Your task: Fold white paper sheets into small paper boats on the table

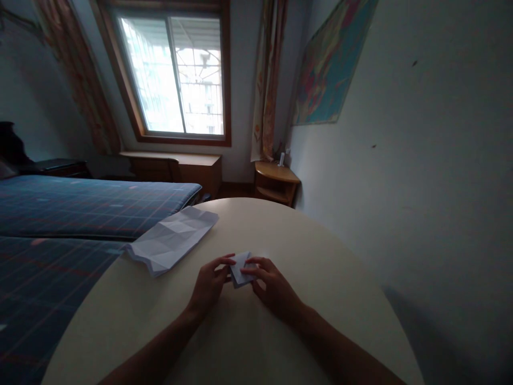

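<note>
Between my two hands is a small piece of folded white paper (241,276), held just above or on the round table (256,224); I cannot tell whether it touches the top. My left hand (209,280) grips its left edge, fingertips on the upper left side and thumb close by. From the right, my right hand (272,283) has its fingers laid over the paper's front face, with the thumb below. Large creased sheets of white paper (172,240) lie at the table's far left edge, apart from both hands.
A bed with a blue plaid cover (100,203) stands against the table's left side. Beyond the table are a low wooden desk (200,159) under the window and a corner shelf (276,172). A white wall (420,187) runs along the right.
</note>
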